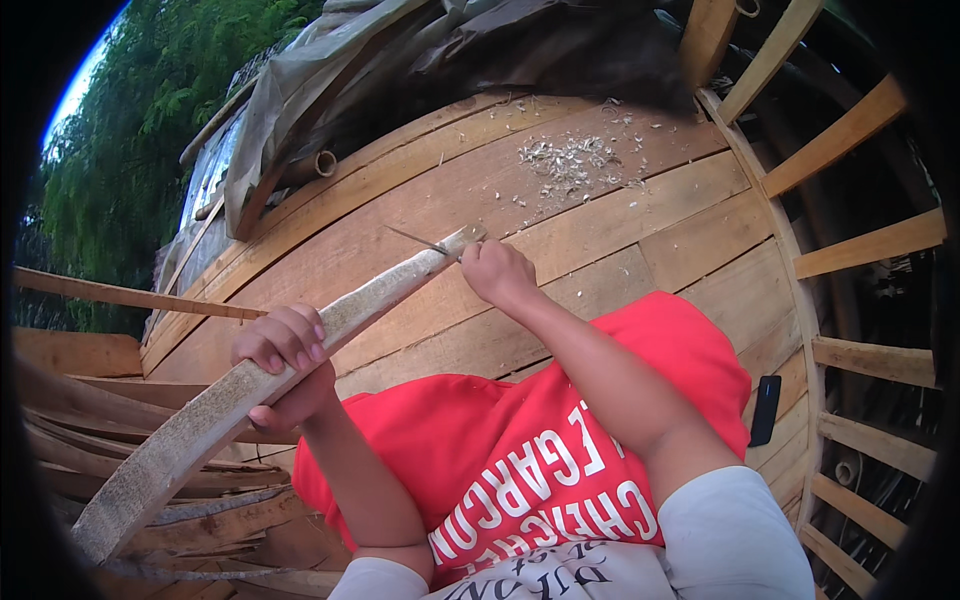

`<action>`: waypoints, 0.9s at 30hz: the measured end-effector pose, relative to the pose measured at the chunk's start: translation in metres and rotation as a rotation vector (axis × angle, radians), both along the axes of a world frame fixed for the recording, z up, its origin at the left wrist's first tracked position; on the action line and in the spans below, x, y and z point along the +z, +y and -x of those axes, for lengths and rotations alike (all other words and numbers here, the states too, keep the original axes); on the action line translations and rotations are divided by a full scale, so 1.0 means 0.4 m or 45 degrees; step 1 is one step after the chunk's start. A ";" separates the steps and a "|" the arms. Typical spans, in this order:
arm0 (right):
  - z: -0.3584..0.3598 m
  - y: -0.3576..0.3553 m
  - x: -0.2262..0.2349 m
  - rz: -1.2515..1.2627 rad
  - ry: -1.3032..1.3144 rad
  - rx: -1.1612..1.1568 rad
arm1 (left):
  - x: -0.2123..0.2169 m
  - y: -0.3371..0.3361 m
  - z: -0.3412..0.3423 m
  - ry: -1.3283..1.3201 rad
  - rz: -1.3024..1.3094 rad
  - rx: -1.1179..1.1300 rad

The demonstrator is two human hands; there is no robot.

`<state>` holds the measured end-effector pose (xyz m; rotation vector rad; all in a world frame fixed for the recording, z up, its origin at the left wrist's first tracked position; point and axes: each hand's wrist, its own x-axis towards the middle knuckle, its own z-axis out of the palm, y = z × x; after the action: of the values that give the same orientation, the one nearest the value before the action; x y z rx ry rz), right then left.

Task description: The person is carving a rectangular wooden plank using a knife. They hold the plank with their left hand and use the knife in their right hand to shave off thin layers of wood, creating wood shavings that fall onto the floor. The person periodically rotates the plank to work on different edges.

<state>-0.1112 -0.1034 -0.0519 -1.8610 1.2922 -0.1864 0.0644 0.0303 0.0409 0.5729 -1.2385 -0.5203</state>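
- 2 hands are in view: the left hand (305, 390) and the right hand (498, 273).
- 1 long, pale stick (215, 415) runs slantwise from the lower left to the middle of the view, above the floor (690, 240).
- 1 knife (415, 239) lies across the stick near its far end, its thin blade pointing left.
- 1 black phone (764, 410) lies on the floor at the right.
- 1 scattered patch of shavings (570, 165) lies on the boards, beyond the stick's far end.
- At least 7 wooden slats (870, 245) fan out along the right side.
- Left fingers: close together and clamped on the stick around its middle, lying over its upper side, with the thumb on the near side.
- Right fingers: curled tight into a fist at the knife's near end, just beside the stick; the handle is hidden inside.
- 1 red cloth (400, 420) with white lettering covers the lap and hides part of the floor.
- Several loose planks (220, 515) lie at the lower left, partly hidden behind the stick.
- 1 grey plastic sheet (300, 95) hangs at the upper left, and green trees (190, 90) stand beyond it.
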 end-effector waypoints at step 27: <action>-0.041 0.021 -0.004 -0.049 -0.080 -0.044 | 0.002 0.004 -0.018 0.263 -0.050 0.248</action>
<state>-0.0948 -0.0952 -0.0533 -1.7871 1.2769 -0.2349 0.0715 0.0317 0.0416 0.6490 -0.9668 -0.4287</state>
